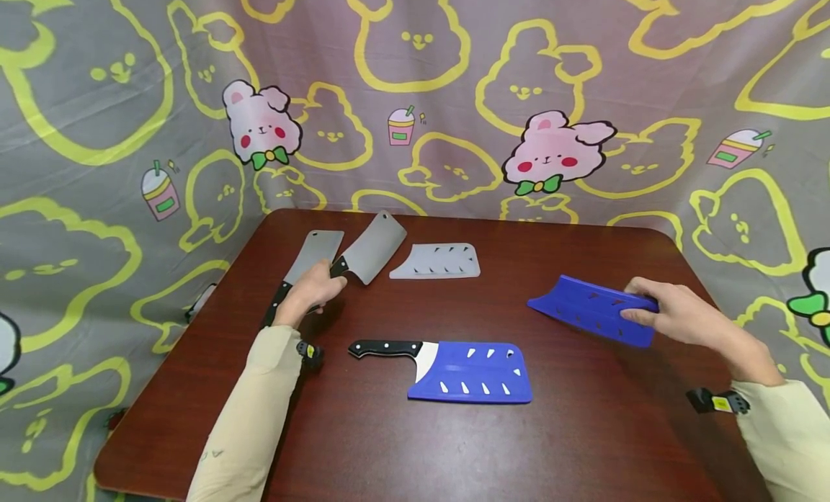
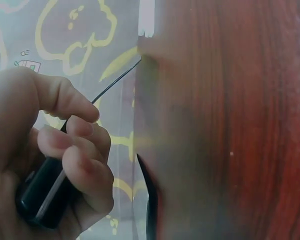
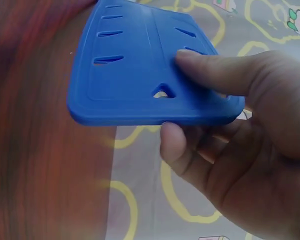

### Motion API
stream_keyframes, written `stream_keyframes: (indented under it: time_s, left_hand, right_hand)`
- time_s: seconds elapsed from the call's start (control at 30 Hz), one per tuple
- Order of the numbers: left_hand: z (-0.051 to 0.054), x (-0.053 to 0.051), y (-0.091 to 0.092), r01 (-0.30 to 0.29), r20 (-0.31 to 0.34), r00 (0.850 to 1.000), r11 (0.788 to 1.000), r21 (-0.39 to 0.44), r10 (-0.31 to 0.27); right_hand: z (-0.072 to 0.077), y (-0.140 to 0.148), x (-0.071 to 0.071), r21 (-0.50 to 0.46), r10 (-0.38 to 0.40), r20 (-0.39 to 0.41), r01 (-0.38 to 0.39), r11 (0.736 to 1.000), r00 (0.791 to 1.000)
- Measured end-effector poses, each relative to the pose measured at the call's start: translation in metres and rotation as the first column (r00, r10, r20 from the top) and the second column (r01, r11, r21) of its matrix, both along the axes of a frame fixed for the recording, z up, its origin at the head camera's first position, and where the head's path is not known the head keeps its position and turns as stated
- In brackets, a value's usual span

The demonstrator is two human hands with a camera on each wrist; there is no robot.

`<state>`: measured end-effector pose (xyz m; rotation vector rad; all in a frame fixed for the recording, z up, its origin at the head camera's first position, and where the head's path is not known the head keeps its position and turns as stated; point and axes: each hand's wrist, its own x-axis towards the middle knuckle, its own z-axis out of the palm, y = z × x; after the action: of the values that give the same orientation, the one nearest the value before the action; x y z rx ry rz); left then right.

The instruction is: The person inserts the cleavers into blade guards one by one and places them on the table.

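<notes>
My left hand (image 1: 316,289) grips the black handle of a cleaver (image 1: 377,244), whose grey blade points up and right over the table's far left. In the left wrist view the fingers curl round the handle (image 2: 45,195) and the blade shows edge-on. On the right, my right hand (image 1: 684,315) pinches a blue slotted blade guard (image 1: 573,311) by its end, above the table. The right wrist view shows the thumb on the guard's (image 3: 135,65) upper face and fingers below. Just left of the held cleaver lies another cleaver (image 1: 314,253), partly hidden by the left hand.
A cleaver in a blue guard (image 1: 480,372) lies at the table's middle, black handle (image 1: 385,348) to the left. Behind it lies a whitish slotted blade guard (image 1: 437,261). Patterned curtains (image 1: 447,70) hang round the far edges of the brown table (image 1: 467,459).
</notes>
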<state>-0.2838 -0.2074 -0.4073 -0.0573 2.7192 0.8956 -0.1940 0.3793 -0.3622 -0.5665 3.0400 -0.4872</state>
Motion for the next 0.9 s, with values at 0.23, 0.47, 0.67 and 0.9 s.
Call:
stream_keyframes:
  time_s: [0.23,0.47,0.67,0.9]
  left_hand:
    - [0.009,0.004,0.004,0.015,-0.064,0.998,1.000,0.015,-0.014]
    - [0.020,0.010,0.011,0.022,-0.075,0.997,0.999,0.041,-0.019]
    - [0.028,0.015,0.016,0.013,-0.099,0.995,0.997,0.075,-0.006]
    - [0.034,0.019,0.022,0.027,-0.141,0.990,0.993,0.115,-0.011]
  right_hand:
    - [0.007,-0.004,-0.004,-0.081,-0.043,-0.085,0.036,0.996,0.995]
    - [0.016,-0.009,-0.009,-0.178,-0.134,-0.126,0.110,0.978,0.983]
    - [0.023,-0.013,-0.013,-0.226,-0.161,-0.143,0.126,0.966,0.977]
    - [0.030,-0.019,-0.015,-0.299,-0.185,-0.127,0.140,0.944,0.975]
